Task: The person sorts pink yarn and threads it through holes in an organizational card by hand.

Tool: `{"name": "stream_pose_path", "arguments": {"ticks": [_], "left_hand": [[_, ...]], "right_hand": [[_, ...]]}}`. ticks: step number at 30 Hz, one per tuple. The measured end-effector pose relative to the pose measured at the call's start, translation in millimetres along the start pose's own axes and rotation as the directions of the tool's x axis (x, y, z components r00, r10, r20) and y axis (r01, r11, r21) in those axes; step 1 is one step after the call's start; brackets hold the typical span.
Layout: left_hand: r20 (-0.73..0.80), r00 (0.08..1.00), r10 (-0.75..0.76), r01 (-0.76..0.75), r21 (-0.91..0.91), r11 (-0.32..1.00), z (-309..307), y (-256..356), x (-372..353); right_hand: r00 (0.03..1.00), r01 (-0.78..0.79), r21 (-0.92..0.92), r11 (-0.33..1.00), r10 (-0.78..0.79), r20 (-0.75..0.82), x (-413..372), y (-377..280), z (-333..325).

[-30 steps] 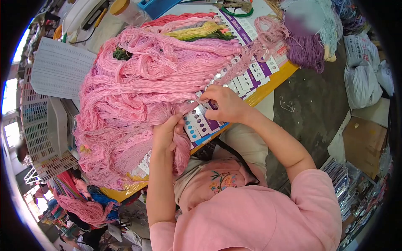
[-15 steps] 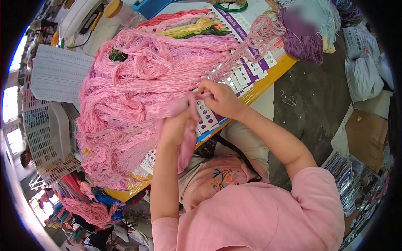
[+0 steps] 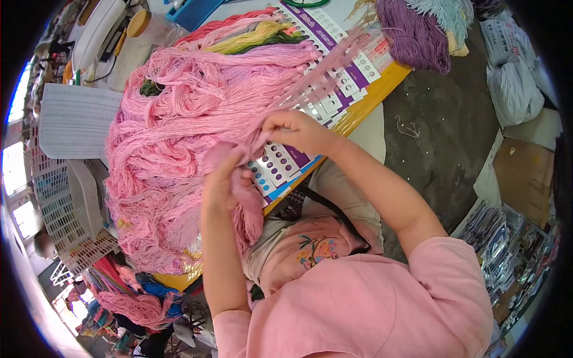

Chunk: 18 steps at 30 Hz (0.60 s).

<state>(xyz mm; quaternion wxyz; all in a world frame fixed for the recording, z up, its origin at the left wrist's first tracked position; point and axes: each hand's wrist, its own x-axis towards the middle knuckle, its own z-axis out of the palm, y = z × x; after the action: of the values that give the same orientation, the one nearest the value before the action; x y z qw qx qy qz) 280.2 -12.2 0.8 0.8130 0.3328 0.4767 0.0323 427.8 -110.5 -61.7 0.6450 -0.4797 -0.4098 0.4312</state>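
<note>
A bundle of dusky pink thread (image 3: 246, 206) is wrapped in my left hand (image 3: 222, 182), and its lower end hangs past the table edge. My right hand (image 3: 301, 132) is closed in a pinch on the upper part of the same thread, just right of my left hand. Blurred pink strands (image 3: 319, 71) stretch from near my right hand toward the far right corner. Beneath both hands lie white and purple punched cards (image 3: 277, 164). Left of my hands spreads a large heap of pink thread skeins (image 3: 179, 131), partly tied to the cards.
Yellow and green skeins (image 3: 256, 40) lie at the heap's far end. Purple yarn (image 3: 412, 36) hangs over the table's far right corner. A printed sheet (image 3: 77, 122) and a lidded jar (image 3: 149, 27) stand to the left. Plastic bags (image 3: 513, 89) sit on the floor at right.
Both hands have shifted left with the pink thread. The loose strands at the far right have been pulled into a straighter, blurred line. The view has moved slightly.
</note>
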Motion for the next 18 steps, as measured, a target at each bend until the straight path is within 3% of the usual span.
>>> {"name": "stream_pose_path", "arguments": {"ticks": [1,2,3,4,6,8,9,10,11,12,13,14,15,16,17,18], "left_hand": [[-0.032,0.999,-0.019,0.018,-0.053,0.998,-18.4,5.5,-4.4],[0.021,0.997,0.079,-0.077,-0.066,0.995,-34.5,12.5,-13.8],[-0.064,0.991,0.117,-0.126,-0.157,0.979,-44.2,22.0,-29.3],[-0.152,0.977,0.148,-0.182,-0.243,0.953,-56.5,32.5,-47.0],[0.058,0.93,0.363,-0.307,-0.42,0.854,-143.8,45.8,-71.8],[0.053,0.891,0.452,-0.348,-0.561,0.751,-195.1,57.8,-91.1],[-0.212,0.857,0.47,-0.514,-0.414,0.751,-200.9,59.3,-96.6],[-0.456,0.743,0.489,-0.628,-0.224,0.745,-206.3,58.6,-102.7],[-0.544,0.681,0.491,-0.652,-0.146,0.744,-171.8,57.6,-102.9],[-0.607,0.537,0.586,-0.638,0.162,0.753,-119.3,51.4,-92.3],[-0.619,0.387,0.684,-0.54,0.449,0.712,-79.9,41.6,-81.7],[-0.393,0.532,0.75,-0.526,0.54,0.657,-81.0,24.5,-68.7],[-0.373,0.641,0.671,-0.332,0.653,0.68,-22.0,20.2,-71.5],[-0.236,0.72,0.652,-0.377,0.656,0.654,-22.0,-1.6,-47.8],[-0.119,0.814,0.569,-0.32,0.727,0.608,-4.1,-4.5,-30.9],[0.045,0.796,0.603,-0.477,0.662,0.579,-2.0,-21.3,-9.4]], "right_hand": [[0.999,-0.05,0.0,0.999,0.05,-0.006,0.3,1.4,-2.4],[0.995,-0.099,0.004,0.995,0.099,-0.016,-0.6,-1.2,-3.7],[0.999,-0.033,-0.213,0.976,0.038,0.021,-1.6,-10.7,-5.0],[0.999,-0.034,-0.204,0.978,0.037,0.011,-2.8,-9.4,-3.5],[0.999,-0.027,-0.303,0.953,0.038,0.032,-2.4,-7.2,-0.2],[1.0,0.009,-0.388,0.921,-0.003,0.015,-2.5,-6.7,2.3],[0.999,0.042,-0.474,0.879,-0.048,0.001,-2.7,-6.4,4.0],[0.998,0.047,-0.429,0.902,-0.06,-0.017,-1.4,-5.4,4.7],[1.0,0.028,-0.473,0.881,-0.031,0.003,-1.6,-7.8,4.3],[1.0,0.007,-0.519,0.855,0.001,0.015,-2.4,-10.4,3.3],[0.992,0.129,-0.581,0.803,-0.105,0.074,-3.5,-5.8,4.6],[0.991,0.134,-0.585,0.8,-0.103,0.087,-3.6,-3.7,6.3],[0.98,0.188,-0.615,0.766,-0.191,0.062,-2.6,-2.4,7.7],[0.96,0.239,-0.644,0.727,-0.278,0.042,-1.5,-0.6,8.4],[0.973,0.214,-0.496,0.842,-0.227,0.034,0.4,4.1,6.4],[0.997,0.049,-0.291,0.955,-0.066,-0.049,-0.1,0.3,7.0]]}}
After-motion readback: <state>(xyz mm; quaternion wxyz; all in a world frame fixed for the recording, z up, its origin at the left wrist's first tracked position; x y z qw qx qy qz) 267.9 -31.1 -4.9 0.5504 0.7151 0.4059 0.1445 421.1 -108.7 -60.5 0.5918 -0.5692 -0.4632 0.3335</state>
